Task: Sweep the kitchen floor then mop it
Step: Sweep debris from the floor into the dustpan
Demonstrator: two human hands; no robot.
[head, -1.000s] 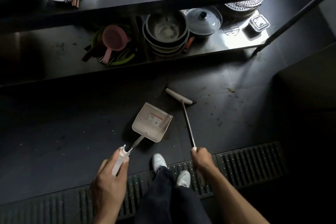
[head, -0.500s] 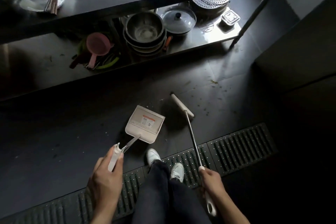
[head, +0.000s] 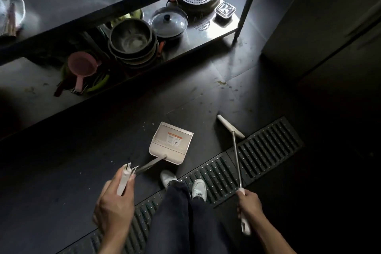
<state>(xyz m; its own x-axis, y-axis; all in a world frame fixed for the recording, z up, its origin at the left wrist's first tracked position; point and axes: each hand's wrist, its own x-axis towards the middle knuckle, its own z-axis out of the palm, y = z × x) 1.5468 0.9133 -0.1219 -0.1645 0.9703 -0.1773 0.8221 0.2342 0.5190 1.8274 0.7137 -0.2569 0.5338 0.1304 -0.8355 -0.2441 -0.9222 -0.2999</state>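
Left grip: our left hand (head: 115,208) curls round the white handle of the dustpan (head: 171,142), thumb lying along it.
Right grip: our right hand (head: 248,202) wraps the shaft of the broom (head: 231,127) just above its white end piece.
Where the tools sit: the dustpan is on the dark floor ahead of our shoes (head: 199,188), its mouth turned toward the low shelf (head: 208,33). The broom head lies to its right, at the edge of the drain grate (head: 268,146).
Risk, grate: if we drag debris across the slots, we expect it to drop into the drain instead of the pan.
Risk, aim: the scraps (head: 222,83) lie near the table leg (head: 247,2), well apart from the pan. A fast stroke could scatter them past its mouth or under the shelf.
Risk, pan lip: if our hold tips the lip up, fine dirt slides beneath it.
Hard to make out: we cannot tell whether the lip sits flat, nor whether the pan holds anything yet.
Hidden: the bristles are under the broom head, and the floor at both sides is lost in shadow.
Not in view: we see no mop.
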